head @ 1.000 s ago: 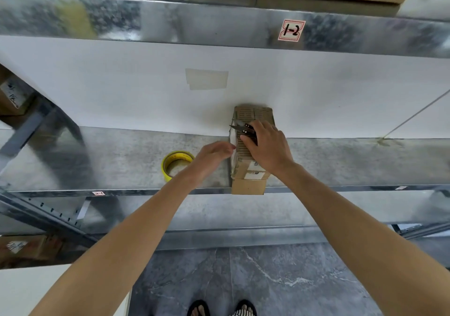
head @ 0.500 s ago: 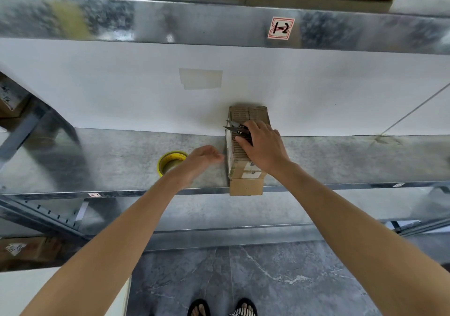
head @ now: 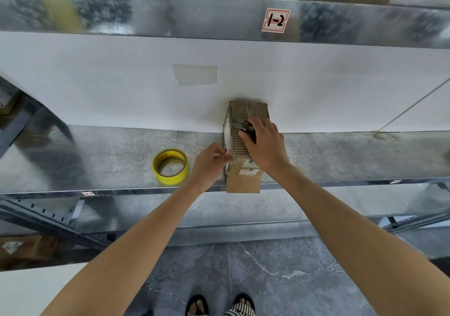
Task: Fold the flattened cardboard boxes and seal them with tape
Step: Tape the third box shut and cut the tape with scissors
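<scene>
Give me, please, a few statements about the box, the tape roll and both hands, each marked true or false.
1. The yellow tape roll lies flat on the metal shelf, left of the cardboard box. True.
2. The right hand rests empty on the box. False: it holds black scissors on the box's top.
3. The left hand is at the box's left side. True.
4. The left hand grips the tape roll. False: the roll lies apart from it, untouched.
</scene>
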